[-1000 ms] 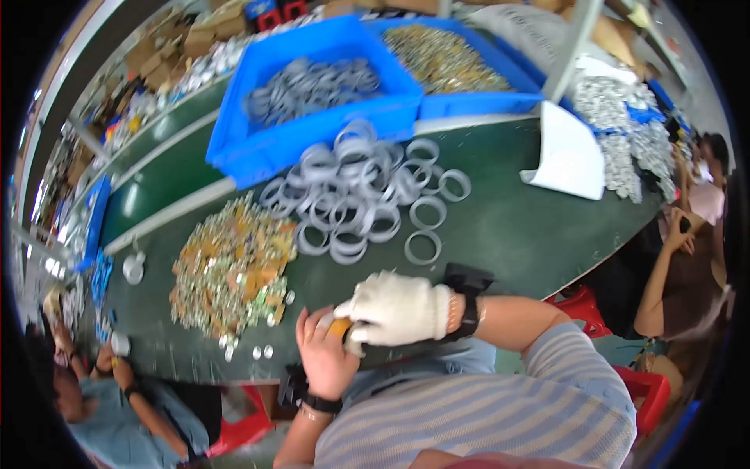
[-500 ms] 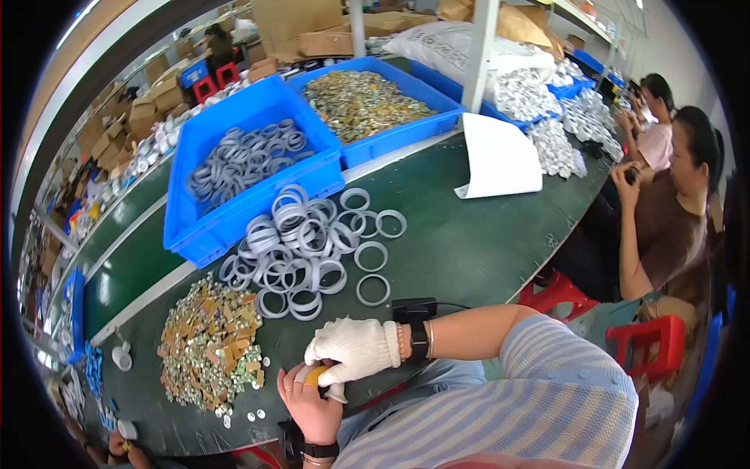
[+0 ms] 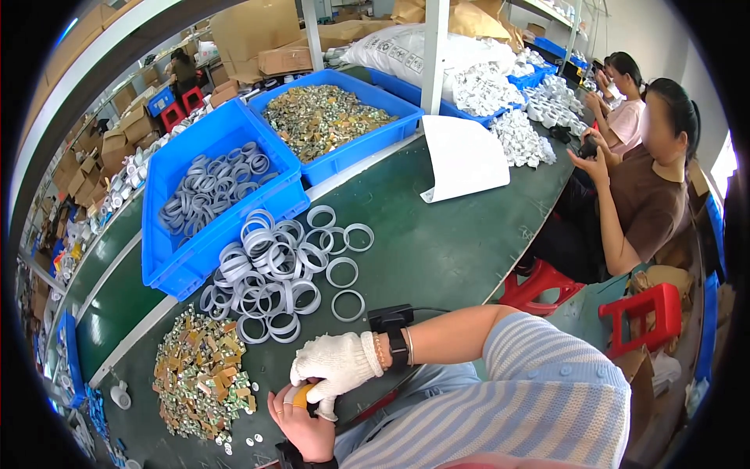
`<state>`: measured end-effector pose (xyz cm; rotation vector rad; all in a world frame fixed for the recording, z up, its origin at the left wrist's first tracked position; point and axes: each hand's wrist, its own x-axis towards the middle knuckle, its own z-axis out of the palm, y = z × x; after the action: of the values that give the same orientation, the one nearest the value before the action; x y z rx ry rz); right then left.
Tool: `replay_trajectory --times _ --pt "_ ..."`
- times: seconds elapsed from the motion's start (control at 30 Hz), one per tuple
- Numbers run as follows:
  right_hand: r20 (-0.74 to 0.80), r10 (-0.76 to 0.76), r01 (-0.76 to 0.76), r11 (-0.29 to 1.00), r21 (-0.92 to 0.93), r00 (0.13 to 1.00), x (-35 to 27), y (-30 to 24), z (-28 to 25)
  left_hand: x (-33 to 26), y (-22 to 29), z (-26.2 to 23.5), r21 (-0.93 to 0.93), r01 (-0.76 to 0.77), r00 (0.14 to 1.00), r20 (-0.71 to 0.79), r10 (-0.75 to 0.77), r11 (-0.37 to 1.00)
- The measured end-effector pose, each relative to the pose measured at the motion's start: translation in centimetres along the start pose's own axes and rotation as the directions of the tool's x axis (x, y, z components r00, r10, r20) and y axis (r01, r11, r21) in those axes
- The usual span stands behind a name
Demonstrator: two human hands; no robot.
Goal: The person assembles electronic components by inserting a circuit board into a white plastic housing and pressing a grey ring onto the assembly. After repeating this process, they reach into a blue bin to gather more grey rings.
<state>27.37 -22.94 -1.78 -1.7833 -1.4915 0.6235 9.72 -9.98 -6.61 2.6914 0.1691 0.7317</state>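
1. Right hand [image 3: 334, 367], in a white knit glove, is curled shut over a small orange piece [image 3: 303, 393] at the near edge of the green table [image 3: 437, 250]. Fingers are together and clamped on it from above.
2. Left hand [image 3: 301, 422], bare, cups the same piece from below, with the thumb up against it. Both hands are touching it, pressed close together.
3. Only a sliver of the orange piece shows between glove and palm, so I cannot tell its full shape. It looks small, light and rigid, likely plastic or metal.
4. Handling judgement: weight is no issue, but the size makes it easy to drop. A fingertip pinch on its sides would beat a full-fist hold. The knit glove adds friction but dulls feel.
5. A heap of small gold-and-green flat parts [image 3: 201, 375] lies just left of the hands. They look thin, stiff and likely slippery when stacked.
6. Grey rings [image 3: 273, 273] are spread loose on the table beyond the hands, with more in the blue bin [image 3: 187, 258]. They look light and stiff, easiest hooked through the hole or pinched across the rim.
7. A second blue bin [image 3: 367, 141] behind holds more gold parts. Co-workers sit along the right side, well apart from these hands.
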Motion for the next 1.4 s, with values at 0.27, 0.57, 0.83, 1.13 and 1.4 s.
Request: replay_trajectory --times 0.27,0.57,0.83,1.13,1.4 --pt "-0.010 -0.057 0.056 0.997 -0.059 0.998 0.2 0.4 0.0 0.6 1.0 -0.7 -0.006 0.035 0.999 0.016 -0.035 0.999" --pt "0.051 0.008 -0.002 0.995 -0.103 0.999 0.3 0.1 -0.1 0.3 0.8 -0.6 -0.024 0.065 0.998 0.025 -0.064 0.998" --pt "0.019 -0.043 0.044 0.995 -0.090 0.999 0.3 0.0 0.0 0.4 0.9 -1.1 -0.034 0.066 0.998 0.026 -0.065 0.997" --pt "0.031 -0.044 0.047 0.996 -0.078 0.999 0.2 -0.2 -0.4 0.5 1.0 -1.0 -0.022 0.061 0.998 0.035 -0.060 0.998" --pt "0.016 -0.052 0.053 0.994 -0.095 0.999 0.2 0.1 -0.2 0.5 0.8 -0.9 -0.024 0.055 0.998 0.028 -0.054 0.998"
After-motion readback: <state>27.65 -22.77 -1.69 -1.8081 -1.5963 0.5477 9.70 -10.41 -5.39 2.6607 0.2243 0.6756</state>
